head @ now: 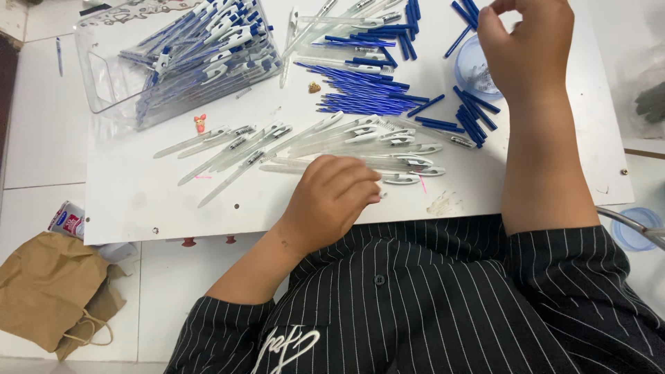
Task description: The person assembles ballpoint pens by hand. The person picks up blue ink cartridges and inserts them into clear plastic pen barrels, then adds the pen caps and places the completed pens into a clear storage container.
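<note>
Clear pen barrels (332,142) lie in a loose row across the middle of the white counter (125,208), tips pointing lower left, clip ends to the right. My left hand (332,197) rests on the near end of that row, fingers curled down over a barrel or two; I can't tell if it's actually pinching one or just touching. Right hand (526,48) is up at the far right, fingers bunched, hovering over a small round blue dish (471,69); whether it grips anything there is hidden.

Around that: a pile of blue ink refills (364,97) just beyond the barrels, short blue caps (471,118) scattered beside the dish, and a clear plastic bin (104,76) at far left full of finished pens (201,48).

My read: pen assembly, at the pick-a-part stage — barrel under left, small piece being fetched with right. Next move needs one barrel singled out from the row and lifted clear, open end toward the right hand, so parts can be mated without dragging the neighbours.
</note>
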